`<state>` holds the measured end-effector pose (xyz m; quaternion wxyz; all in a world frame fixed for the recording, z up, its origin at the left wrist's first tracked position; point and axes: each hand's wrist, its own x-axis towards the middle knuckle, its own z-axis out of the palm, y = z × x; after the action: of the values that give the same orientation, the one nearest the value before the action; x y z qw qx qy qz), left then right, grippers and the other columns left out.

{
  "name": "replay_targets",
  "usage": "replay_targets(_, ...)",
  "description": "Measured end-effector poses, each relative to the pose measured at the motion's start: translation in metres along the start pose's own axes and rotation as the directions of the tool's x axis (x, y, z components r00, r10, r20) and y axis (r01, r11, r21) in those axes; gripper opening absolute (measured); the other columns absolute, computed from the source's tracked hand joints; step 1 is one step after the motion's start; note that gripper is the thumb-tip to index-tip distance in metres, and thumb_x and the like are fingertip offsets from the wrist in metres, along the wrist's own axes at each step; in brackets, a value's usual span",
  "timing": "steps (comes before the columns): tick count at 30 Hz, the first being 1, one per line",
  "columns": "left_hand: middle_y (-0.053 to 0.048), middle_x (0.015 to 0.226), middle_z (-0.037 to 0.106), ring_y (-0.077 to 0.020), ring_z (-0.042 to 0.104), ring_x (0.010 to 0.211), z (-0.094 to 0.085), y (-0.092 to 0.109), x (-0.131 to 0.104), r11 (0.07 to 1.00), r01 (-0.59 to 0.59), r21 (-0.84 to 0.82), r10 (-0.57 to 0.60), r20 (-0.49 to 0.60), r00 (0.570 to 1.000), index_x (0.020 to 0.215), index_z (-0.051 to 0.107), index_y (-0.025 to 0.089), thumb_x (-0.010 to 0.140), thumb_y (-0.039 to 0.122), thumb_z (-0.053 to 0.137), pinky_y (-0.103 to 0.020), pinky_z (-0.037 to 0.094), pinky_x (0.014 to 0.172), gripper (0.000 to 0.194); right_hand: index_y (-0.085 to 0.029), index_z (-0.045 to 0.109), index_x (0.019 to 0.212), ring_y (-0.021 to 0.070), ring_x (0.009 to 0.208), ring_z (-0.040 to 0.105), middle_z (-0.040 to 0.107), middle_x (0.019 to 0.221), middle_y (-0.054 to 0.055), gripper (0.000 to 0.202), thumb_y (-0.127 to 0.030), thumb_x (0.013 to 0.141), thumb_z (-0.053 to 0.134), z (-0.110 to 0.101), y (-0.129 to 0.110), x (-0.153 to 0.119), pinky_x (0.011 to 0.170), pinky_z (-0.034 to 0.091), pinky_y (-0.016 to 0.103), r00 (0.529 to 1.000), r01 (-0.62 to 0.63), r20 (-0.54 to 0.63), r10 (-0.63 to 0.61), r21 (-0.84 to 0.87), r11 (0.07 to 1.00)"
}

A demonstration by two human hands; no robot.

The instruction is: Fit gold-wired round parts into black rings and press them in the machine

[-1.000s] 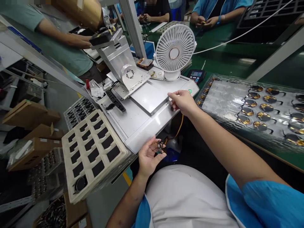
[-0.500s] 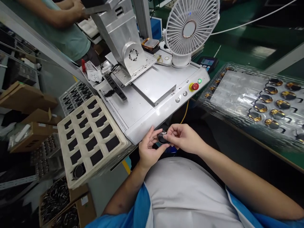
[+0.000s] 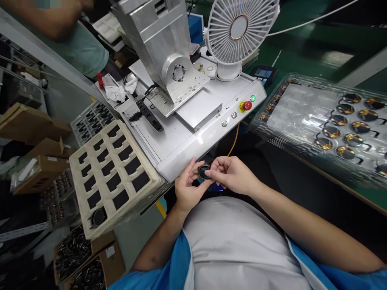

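A small round black disc with a shiny rim [image 3: 203,172] is held between both hands, in front of the machine's near edge. My left hand [image 3: 190,183] grips it from the left with curled fingers and thumb. My right hand [image 3: 231,175] pinches its right side, the thumb lying over the face. A cream tray [image 3: 113,208] at the left has black pads in its compartments, and a similar round black piece [image 3: 98,218] sits in its nearest corner.
The white machine base [image 3: 181,158] carries a metal fixture [image 3: 163,52], a red button [image 3: 247,105] and a white fan [image 3: 238,28]. Clear trays with round parts [image 3: 281,133] lie right. Cartons stand lower left. Another person [image 3: 87,48] is at the upper left.
The metal fixture has shifted right relative to the machine base. The disc's face is turned more towards the camera. The other person's arm has moved, and the view has shifted slightly.
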<state>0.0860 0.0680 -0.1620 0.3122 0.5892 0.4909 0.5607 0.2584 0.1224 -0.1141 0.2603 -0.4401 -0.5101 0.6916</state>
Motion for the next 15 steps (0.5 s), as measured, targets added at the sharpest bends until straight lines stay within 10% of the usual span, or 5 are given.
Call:
replay_targets(10, -0.017, 0.125, 0.077, -0.027, 0.077, 0.11, -0.002, 0.002, 0.0, 0.998, 0.017, 0.063, -0.016, -0.013, 1.0, 0.145, 0.057, 0.018, 0.076, 0.021, 0.089, -0.035, 0.069, 0.087, 0.076, -0.019, 0.057, 0.07, 0.0102, 0.047, 0.051, 0.062, 0.057, 0.0, 0.032, -0.042, 0.079, 0.078, 0.003, 0.004, 0.003, 0.043, 0.035, 0.02, 0.993, 0.041, -0.107, -0.054, -0.117, 0.992)
replay_targets(15, -0.015, 0.125, 0.077, -0.0258, 0.078, 0.109, 0.001, -0.001, -0.003, 1.0, -0.016, 0.011, 0.016, 0.014, 1.0, 0.147, 0.055, 0.022, 0.075, 0.016, 0.089, -0.037, 0.068, 0.09, 0.08, -0.019, 0.058, 0.082, 0.0111, 0.052, 0.054, 0.063, 0.064, -0.002, 0.047, -0.053, 0.068, 0.087, 0.004, 0.01, 0.004, 0.046, 0.042, 0.021, 1.0, -0.003, -0.03, 0.007, 0.117, 0.993)
